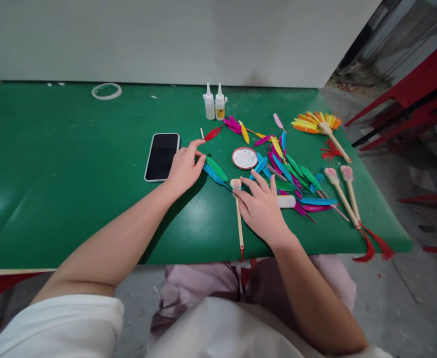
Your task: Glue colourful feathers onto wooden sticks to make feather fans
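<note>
My left hand (pixel 184 168) rests on the green table (pixel 65 164) with its fingers loosely curled, their tips touching a green feather (pixel 216 169) and a blue feather (pixel 213 175). My right hand (pixel 261 205) lies flat with fingers spread, pressing on a wooden stick (pixel 239 221) whose top carries a pale glued tip (pixel 235 184). A loose heap of coloured feathers (pixel 285 169) lies just beyond my right hand. A small round lid with white glue (pixel 244 158) sits between both hands.
A black phone (pixel 162 156) lies left of my left hand. Two small glue bottles (pixel 215 103) stand at the back. A finished feather fan (pixel 317 123), two more sticks with red tassels (pixel 347 191), a white tube (pixel 286 201) and a tape ring (pixel 107 91) are on the table.
</note>
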`<state>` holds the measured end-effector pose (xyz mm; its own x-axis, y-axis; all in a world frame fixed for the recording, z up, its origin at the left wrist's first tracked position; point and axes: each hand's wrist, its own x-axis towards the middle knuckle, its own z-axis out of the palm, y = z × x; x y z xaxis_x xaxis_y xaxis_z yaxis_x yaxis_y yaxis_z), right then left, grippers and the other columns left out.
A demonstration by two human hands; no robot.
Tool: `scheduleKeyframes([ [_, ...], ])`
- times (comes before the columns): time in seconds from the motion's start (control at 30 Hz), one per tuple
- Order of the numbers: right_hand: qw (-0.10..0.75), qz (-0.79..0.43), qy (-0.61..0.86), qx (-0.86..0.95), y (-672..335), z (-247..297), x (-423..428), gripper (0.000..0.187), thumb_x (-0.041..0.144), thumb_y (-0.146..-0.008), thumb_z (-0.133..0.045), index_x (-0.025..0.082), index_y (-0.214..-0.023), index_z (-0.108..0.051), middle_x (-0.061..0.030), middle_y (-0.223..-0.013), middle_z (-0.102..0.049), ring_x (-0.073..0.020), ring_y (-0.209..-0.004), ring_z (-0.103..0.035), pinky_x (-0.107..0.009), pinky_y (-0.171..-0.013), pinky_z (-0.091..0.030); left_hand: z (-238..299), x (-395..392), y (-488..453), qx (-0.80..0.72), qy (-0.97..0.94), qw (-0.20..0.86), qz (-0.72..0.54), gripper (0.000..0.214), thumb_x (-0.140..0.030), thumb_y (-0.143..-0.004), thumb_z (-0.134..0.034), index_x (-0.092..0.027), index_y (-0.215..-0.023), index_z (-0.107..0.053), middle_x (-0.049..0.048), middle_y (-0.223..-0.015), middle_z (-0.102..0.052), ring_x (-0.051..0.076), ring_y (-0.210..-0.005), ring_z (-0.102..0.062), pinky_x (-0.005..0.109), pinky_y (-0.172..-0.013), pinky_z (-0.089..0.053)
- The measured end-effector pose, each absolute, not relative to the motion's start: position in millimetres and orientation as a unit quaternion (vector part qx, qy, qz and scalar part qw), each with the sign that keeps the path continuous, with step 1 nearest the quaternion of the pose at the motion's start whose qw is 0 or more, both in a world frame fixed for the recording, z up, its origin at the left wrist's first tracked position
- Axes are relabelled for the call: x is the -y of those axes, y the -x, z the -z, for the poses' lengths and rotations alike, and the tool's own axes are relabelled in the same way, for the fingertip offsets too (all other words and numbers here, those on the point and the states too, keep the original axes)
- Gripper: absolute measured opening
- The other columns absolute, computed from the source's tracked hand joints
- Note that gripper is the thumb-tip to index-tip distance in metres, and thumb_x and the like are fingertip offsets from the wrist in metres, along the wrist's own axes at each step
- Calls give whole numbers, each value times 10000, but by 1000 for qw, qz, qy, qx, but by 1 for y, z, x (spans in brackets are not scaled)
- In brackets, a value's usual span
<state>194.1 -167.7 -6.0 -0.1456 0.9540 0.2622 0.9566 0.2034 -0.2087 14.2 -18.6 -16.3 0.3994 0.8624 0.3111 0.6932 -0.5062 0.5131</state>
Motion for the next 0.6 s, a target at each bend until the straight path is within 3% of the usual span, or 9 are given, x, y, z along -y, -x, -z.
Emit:
scheduleKeyframes([
  [0.13,177,-1,631,756,-194,6,168,246,224,-862,-468,255,-1026,-650,-51,-1253,-549,-303,-1302,-314,-633,-1061,-120,16,19,-16,-478,-811,176,-286,379,-230,-840,-474,-188,-1216,-468,32,-826,-653,196,-828,-559,339,-791,-425],
  [0.37,184,-6,629,755,-196,6,168,244,232,-866,-467,261,-1021,-653,-59,-1241,-554,-300,-1296,-324,-636,-1052,-137,20,17,-18,-497,-773,259,-298,405,-248,-796,-536,-226,-1196,-472,-16,-763,-624,106,-542,-474,266,-602,-404],
  [0.6,179,-5,633,754,-197,6,168,238,247,-871,-465,273,-1014,-654,-48,-1231,-558,-294,-1299,-319,-633,-1053,-127,15,20,-18,-499,-777,236,-303,388,-222,-778,-541,-216,-1164,-502,-23,-738,-624,102,-518,-451,265,-577,-378],
])
